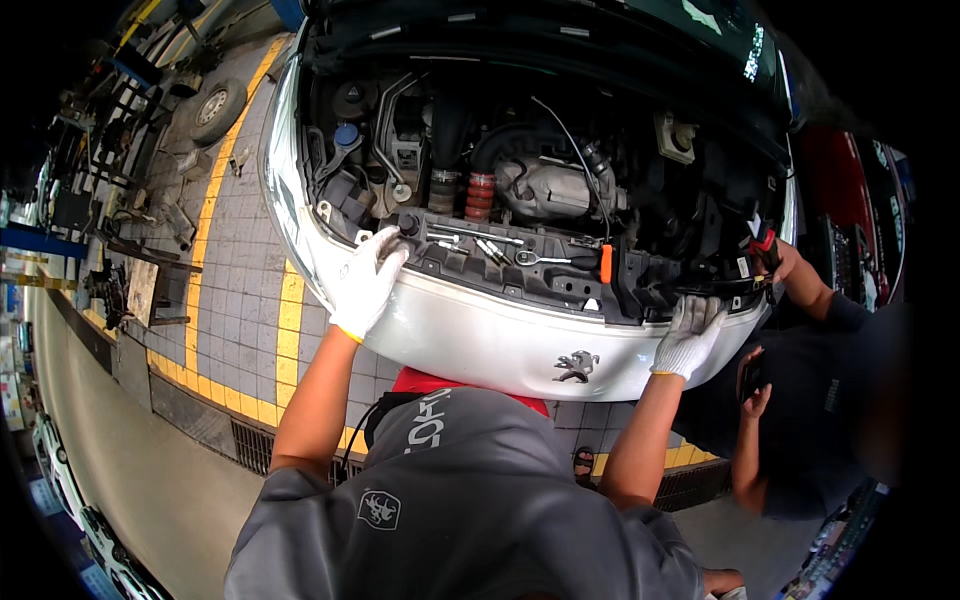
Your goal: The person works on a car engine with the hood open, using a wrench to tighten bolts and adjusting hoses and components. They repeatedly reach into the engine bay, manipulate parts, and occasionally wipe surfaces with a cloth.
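A silver front bumper (470, 345) curves across the car's nose, below the raised hood. My left hand (366, 285), in a white knit glove, grips its upper edge at the left, by the headlight corner. My gloved right hand (690, 335) has its fingers hooked over the same edge, right of the emblem. Between my hands, tools lie on the black front panel (450, 262): a ratchet wrench (550, 259), a long extension bar (475, 233) and several sockets (493, 251). An orange-handled tool (606, 263) stands there, a thin cable rising behind it.
Behind the panel lies the engine (550, 188), with a red ribbed hose (480, 196). At right a co-worker's hand (785, 262) holds a red and black object; another hand (755, 400) holds a phone. A wheel (218, 112) and metal parts lie on the tiled floor at left.
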### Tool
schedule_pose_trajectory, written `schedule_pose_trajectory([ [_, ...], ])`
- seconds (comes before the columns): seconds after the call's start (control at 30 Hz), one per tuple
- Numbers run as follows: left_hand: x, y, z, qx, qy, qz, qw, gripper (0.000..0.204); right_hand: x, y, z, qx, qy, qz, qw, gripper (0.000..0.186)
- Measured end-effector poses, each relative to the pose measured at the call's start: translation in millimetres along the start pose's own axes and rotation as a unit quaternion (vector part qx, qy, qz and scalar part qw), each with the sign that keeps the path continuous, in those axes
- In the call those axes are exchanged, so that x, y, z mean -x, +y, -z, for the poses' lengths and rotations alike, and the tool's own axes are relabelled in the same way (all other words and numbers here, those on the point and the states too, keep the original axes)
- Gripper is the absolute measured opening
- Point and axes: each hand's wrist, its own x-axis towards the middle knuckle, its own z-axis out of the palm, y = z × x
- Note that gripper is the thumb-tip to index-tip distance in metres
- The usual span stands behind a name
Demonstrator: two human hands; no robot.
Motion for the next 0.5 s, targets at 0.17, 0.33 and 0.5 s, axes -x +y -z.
schedule_pose_trajectory([
  [0.17,-44.2,-50.8,11.0,-0.113,-0.026,-0.075,0.99,0.039,107.9,38.3,-33.1,0.238,0.009,0.093,0.967,0.036],
  [0.33,-61.7,-63.1,-14.8,-0.152,-0.092,-0.151,0.973,0.036,170.9,97.7,-146.8,0.626,-0.393,0.094,0.667,0.035],
  [0.5,-67.3,-63.0,-68.3,-0.154,-0.144,-0.275,0.938,0.035,156.9,173.5,-188.0,0.812,-0.455,0.105,0.35,0.03],
])
